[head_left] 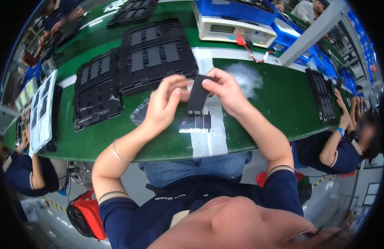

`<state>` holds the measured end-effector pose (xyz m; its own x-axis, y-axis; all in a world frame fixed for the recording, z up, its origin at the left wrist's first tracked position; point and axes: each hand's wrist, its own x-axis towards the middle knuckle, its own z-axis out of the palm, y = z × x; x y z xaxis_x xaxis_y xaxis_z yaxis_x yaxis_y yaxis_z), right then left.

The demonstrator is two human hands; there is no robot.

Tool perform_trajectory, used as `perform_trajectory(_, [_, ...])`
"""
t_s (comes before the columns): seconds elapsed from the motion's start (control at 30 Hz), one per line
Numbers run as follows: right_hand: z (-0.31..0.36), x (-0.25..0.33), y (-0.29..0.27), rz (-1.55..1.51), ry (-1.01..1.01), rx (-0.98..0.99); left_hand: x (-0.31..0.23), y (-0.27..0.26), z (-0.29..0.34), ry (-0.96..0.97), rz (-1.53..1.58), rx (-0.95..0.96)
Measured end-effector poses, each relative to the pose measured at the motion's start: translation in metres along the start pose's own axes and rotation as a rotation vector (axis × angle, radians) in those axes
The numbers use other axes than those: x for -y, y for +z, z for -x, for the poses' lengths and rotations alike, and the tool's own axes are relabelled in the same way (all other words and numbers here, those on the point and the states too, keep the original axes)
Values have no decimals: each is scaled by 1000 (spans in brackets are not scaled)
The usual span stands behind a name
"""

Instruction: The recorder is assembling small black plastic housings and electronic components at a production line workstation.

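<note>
My right hand (227, 90) pinches a flat, dark grey rectangular piece (198, 96) near its upper end, thumb on its face. The piece is tilted above the green table. My left hand (165, 99) is just left of it, thumb and fingers apart, with the fingertips blurred. I see nothing in that hand. Below the piece, a backing sheet with dark rectangular stickers (196, 122) lies partly over a whitish strip (217, 139) on the table. A crumpled clear film (140, 112) sits by my left wrist.
Black trays with grey flat pieces (154, 56) are stacked ahead, beside another black tray (98, 89). A white meter (235, 31) with red leads stands at the back. Clear plastic (244, 79) lies beyond my right hand. Co-workers sit at both sides, near a white tray (42, 112).
</note>
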<state>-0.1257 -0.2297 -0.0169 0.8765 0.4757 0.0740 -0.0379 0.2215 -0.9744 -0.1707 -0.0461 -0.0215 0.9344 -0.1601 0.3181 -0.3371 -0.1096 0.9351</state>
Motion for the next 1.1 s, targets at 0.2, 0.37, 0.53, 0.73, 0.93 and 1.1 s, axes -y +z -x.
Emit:
perform_trajectory(0.2, [23,-16,0,100,-2,101,0,14,17,-368,247,362])
perform_trajectory(0.37, [22,-14,-7,136,-30,94,-2,15,22,-447,209,392])
perform_trajectory(0.53, [22,-7,-7,686,-358,77,-4,13,16,-451,133,477])
perform_trajectory(0.73, [19,-7,-5,577,-344,128,3,8,18,-348,125,494])
perform_trajectory(0.93, [19,-23,-8,401,-211,190,8,12,24,-335,91,464])
perform_trajectory(1.1, [31,-16,-10,434,-308,186,12,17,28,-279,46,501])
